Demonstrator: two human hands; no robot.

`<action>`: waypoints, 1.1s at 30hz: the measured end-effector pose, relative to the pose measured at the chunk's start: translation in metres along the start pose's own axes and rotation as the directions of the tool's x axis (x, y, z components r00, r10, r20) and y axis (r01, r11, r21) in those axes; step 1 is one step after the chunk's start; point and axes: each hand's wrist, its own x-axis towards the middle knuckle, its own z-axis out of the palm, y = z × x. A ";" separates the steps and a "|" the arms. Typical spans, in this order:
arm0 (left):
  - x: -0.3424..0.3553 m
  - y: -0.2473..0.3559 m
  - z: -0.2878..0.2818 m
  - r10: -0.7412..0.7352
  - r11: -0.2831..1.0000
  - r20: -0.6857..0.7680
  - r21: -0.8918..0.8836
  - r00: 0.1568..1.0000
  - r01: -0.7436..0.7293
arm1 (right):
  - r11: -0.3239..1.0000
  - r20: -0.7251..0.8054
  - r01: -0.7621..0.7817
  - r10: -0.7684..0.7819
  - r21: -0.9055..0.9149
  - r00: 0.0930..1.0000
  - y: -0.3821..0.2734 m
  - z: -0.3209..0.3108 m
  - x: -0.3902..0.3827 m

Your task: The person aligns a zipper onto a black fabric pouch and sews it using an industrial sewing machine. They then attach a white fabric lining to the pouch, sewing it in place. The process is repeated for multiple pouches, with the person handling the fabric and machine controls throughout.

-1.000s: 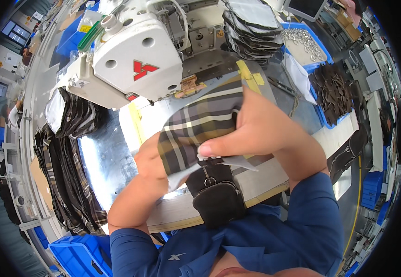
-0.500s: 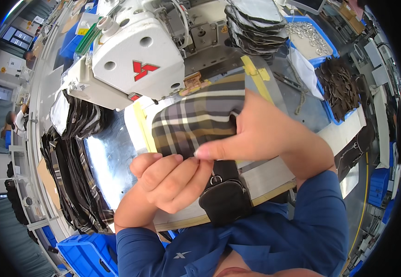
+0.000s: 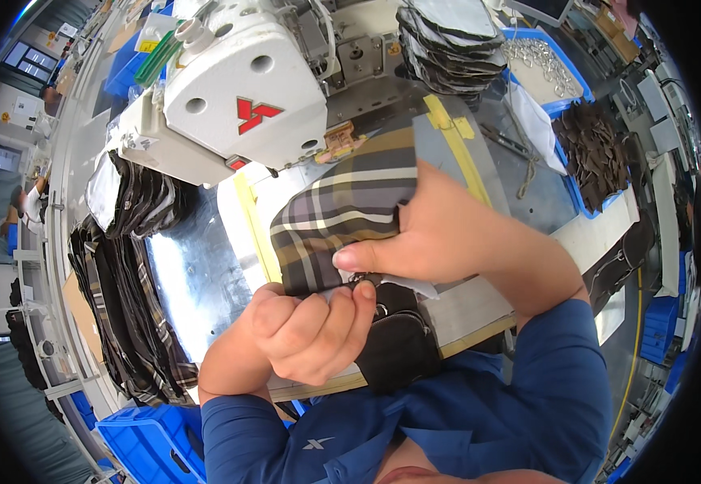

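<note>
My right hand (image 3: 431, 226) grips a folded olive, grey and white plaid fabric piece (image 3: 334, 194), thumb pressed on its lower part. My left hand (image 3: 310, 331) has its fingers curled at the fabric's lower edge, on a small metal fitting (image 3: 360, 278), perhaps a zipper pull, partly hidden by the fingertips. Beneath both hands a black zipped pouch (image 3: 399, 339) hangs over the front edge of the worktable (image 3: 471, 331). The plaid piece is just in front of a white sewing machine (image 3: 237, 81).
Stacks of zipped panels (image 3: 439, 40) (image 3: 136, 194) flank the machine. Draped plaid-lined pieces (image 3: 124, 315) lie left. Blue trays hold metal hooks (image 3: 544, 64) and brown pieces (image 3: 584, 145) at right. A tool (image 3: 500, 145) lies nearby. A blue crate (image 3: 144, 448) stands lower left. Another person (image 3: 31, 198) is far left.
My left hand has come from behind the fabric's left side to its front lower edge, fingers now curled. The fabric and my right hand have shifted slightly, and the whole view moved a little.
</note>
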 end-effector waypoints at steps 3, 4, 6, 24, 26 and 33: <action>-0.001 0.000 -0.003 -0.001 0.999 0.031 -0.037 1.000 0.002 | 0.994 0.004 -0.045 0.044 0.101 0.999 -0.002 0.000 0.002; -0.003 0.002 -0.005 -0.024 0.997 0.072 -0.074 0.997 0.029 | 0.988 0.006 -0.062 0.062 0.143 0.998 -0.003 0.000 0.002; -0.004 0.001 -0.003 -0.053 0.987 0.071 -0.145 0.996 0.063 | 0.959 0.000 -0.139 0.143 0.245 0.990 -0.006 0.000 0.003; 0.008 -0.008 -0.021 -0.272 0.888 0.097 -0.359 0.957 0.288 | 0.813 -0.065 0.273 -0.354 -0.514 0.933 -0.023 -0.012 -0.006; 0.007 -0.009 -0.019 -0.240 0.882 0.046 -0.407 0.970 0.238 | 0.704 -0.028 0.322 -0.436 -0.632 0.899 -0.031 -0.013 -0.005; 0.006 -0.003 -0.008 -0.155 0.905 -0.067 -0.410 0.986 0.114 | 0.505 0.227 0.617 -0.633 -0.604 0.740 -0.021 -0.011 -0.007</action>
